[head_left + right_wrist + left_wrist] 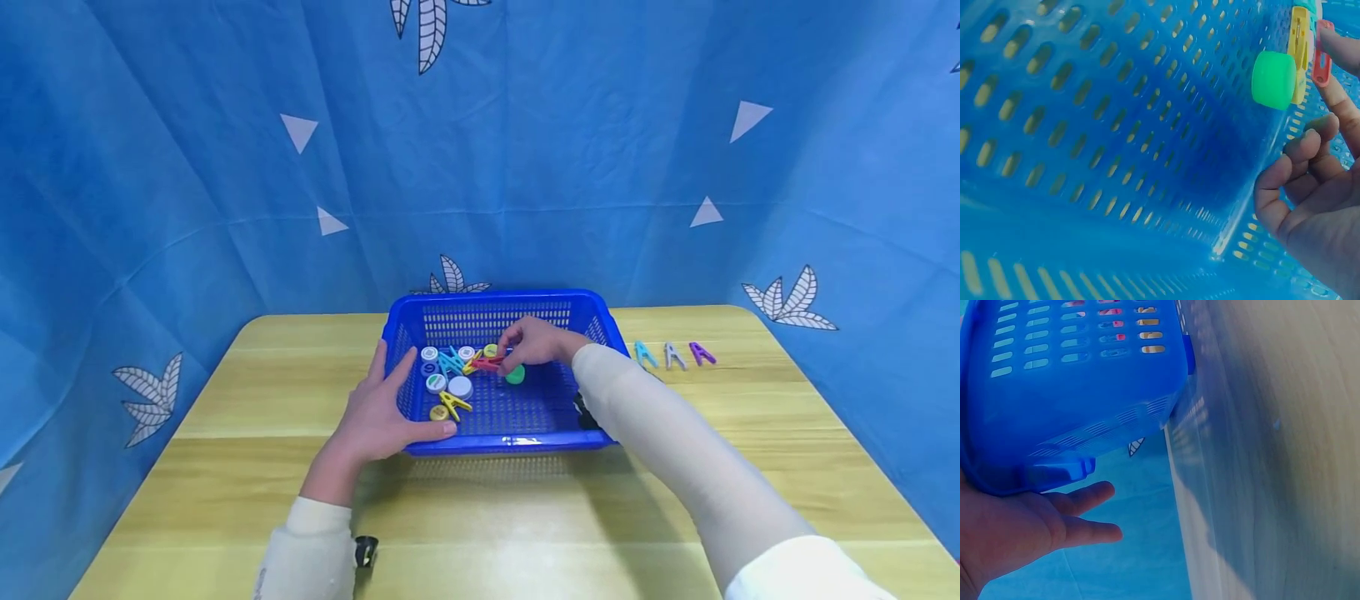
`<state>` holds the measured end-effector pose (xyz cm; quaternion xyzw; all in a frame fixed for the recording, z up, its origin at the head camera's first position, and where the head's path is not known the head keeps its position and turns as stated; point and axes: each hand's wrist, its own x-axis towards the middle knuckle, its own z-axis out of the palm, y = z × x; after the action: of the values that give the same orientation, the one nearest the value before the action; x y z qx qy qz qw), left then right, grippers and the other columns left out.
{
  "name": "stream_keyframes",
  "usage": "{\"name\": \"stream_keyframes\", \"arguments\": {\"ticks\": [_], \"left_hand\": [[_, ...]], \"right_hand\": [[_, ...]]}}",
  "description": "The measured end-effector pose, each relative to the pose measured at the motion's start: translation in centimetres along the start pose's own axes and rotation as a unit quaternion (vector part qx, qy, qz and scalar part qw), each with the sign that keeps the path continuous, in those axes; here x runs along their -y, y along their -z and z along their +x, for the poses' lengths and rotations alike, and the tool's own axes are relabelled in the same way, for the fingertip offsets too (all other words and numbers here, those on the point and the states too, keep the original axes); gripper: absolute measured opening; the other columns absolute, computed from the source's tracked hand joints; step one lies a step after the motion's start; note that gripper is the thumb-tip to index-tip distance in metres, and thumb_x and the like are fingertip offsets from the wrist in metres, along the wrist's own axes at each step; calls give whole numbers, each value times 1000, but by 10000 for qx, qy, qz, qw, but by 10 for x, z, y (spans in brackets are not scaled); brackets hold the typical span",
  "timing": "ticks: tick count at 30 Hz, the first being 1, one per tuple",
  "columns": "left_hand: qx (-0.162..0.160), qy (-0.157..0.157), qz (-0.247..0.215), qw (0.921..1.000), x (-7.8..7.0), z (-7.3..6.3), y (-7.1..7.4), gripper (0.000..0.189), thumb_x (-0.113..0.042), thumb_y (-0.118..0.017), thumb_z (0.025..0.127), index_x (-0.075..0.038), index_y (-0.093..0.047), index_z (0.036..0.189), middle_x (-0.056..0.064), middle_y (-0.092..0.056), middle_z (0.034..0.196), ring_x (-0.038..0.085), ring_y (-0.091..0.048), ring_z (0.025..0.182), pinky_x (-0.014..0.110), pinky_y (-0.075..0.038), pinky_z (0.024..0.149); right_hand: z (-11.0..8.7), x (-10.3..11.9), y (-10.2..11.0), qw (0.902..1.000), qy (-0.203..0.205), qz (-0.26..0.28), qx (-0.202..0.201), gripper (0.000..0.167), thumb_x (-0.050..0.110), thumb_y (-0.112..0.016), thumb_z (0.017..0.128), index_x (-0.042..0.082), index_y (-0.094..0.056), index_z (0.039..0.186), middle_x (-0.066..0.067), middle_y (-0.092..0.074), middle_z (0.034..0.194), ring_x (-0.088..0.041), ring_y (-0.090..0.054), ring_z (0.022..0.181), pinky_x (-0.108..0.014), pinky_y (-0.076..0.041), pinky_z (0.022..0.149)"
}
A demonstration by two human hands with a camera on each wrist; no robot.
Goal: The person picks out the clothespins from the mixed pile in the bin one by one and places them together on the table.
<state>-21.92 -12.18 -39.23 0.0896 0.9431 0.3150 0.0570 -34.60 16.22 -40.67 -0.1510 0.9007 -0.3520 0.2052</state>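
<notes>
My right hand (534, 343) pinches a red clothespin (487, 363) between thumb and index finger inside the blue plastic basket (517, 442). The right wrist view shows the red clothespin (1322, 53) beside a yellow clothespin (1299, 50) and a green bottle cap (1274, 80); the other fingers are bent and hold nothing. My left hand (382, 417) rests against the basket's front left corner, its thumb along the front rim and its fingers spread straight by the left side. In the left wrist view two straight fingers (1091, 531) reach past the basket's end wall (1085, 387).
White, yellow and blue bottle caps lie in the basket's left half with a blue clothespin (450, 362) and another yellow clothespin (454, 405). Right of the basket, a light blue clothespin (646, 354), a grey one (675, 356) and a purple one (702, 353) lie in a row on the wooden table (285, 392).
</notes>
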Motion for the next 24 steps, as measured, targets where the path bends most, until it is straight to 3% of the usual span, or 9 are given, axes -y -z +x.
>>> {"name": "stream_keyframes", "arguments": {"ticks": [13, 24], "left_hand": [[0, 30, 19, 10000, 0, -2, 0, 130, -79, -77, 61, -25, -15, 162, 8, 16, 165, 60, -9, 141, 76, -27, 99], [18, 25, 30, 10000, -5, -4, 1, 134, -82, -75, 58, -23, -15, 162, 9, 15, 166, 60, -9, 141, 76, -27, 100]], "right_hand": [[-21, 11, 19, 9984, 100, 98, -549, 18, 26, -86, 78, 17, -77, 90, -3, -51, 79, -23, -46, 80, -35, -37, 68], [-45, 10, 41, 9960, 208, 243, -836, 21, 27, -87, 77, 16, -77, 92, 1, -45, 67, -19, -42, 67, -33, -35, 63]]}}
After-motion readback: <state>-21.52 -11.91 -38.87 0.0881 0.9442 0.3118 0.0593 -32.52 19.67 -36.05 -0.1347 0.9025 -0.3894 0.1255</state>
